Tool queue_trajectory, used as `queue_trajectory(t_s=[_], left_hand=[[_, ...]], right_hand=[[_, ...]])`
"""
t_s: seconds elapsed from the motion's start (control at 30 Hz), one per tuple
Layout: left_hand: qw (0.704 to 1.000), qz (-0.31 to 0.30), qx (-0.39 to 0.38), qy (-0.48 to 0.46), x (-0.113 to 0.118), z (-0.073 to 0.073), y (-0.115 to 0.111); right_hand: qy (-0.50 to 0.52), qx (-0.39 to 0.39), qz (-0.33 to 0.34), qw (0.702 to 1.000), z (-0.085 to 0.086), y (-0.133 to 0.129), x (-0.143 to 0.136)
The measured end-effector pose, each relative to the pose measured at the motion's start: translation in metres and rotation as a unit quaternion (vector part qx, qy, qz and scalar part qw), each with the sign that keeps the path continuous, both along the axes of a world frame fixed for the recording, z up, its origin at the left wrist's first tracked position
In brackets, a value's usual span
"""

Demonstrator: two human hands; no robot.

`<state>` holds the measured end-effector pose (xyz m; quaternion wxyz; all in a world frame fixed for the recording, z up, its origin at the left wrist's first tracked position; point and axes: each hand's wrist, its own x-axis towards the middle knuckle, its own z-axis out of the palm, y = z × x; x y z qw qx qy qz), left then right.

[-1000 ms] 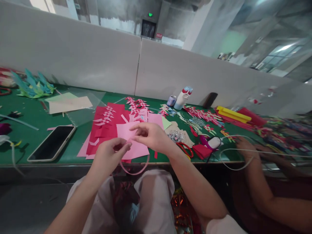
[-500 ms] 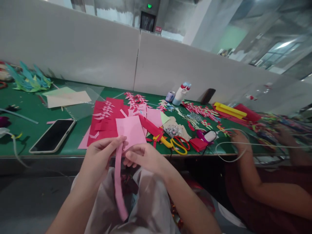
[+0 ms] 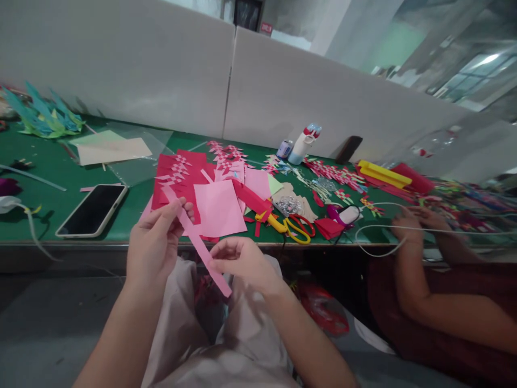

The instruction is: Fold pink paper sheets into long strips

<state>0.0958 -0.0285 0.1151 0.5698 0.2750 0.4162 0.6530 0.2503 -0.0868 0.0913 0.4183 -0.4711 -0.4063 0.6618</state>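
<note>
A pink paper strip (image 3: 196, 241) runs slantwise between my hands, over the table's front edge and my lap. Near its upper end my left hand (image 3: 155, 240) pinches it between thumb and fingers. My right hand (image 3: 242, 261) is closed on the strip's lower part, with a short end sticking out below. Just beyond lies a square pink paper sheet (image 3: 220, 207) on red paper (image 3: 194, 167). Woven pink-and-red paper pieces (image 3: 228, 156) rest behind it. Scissors with yellow handles (image 3: 297, 230) lie to the right of the sheet.
A phone (image 3: 92, 211) lies at left on the green table (image 3: 36, 172). Behind stand a can (image 3: 285, 149) and a white bottle (image 3: 304, 145) before a grey partition (image 3: 161, 75). At right a co-worker's hands (image 3: 407, 223) are busy near a white cable (image 3: 375, 251).
The strip hung down from my left hand; now it slants, its upper part sticking up past my left hand. My right hand has taken hold of its lower part.
</note>
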Motion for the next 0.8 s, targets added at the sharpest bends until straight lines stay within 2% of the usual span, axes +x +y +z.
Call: queue_trajectory(t_s=[0.13,0.4,0.63,0.8], left_hand=[[0.999,0.04,-0.004,-0.034,-0.006,-0.008,0.006],[0.991,0.121,0.014,-0.057,-0.016,-0.031,0.018],[0.993,0.108,-0.013,-0.044,-0.021,-0.046,0.018],[0.994,0.098,-0.026,-0.034,-0.02,-0.052,0.016]], right_hand=[[-0.03,0.017,-0.016,0.999,-0.007,-0.003,0.007],[-0.035,-0.004,-0.046,0.998,-0.013,-0.008,0.02],[-0.022,0.031,-0.072,0.997,-0.022,-0.009,0.027],[-0.024,0.062,-0.063,0.996,-0.023,-0.008,0.028]])
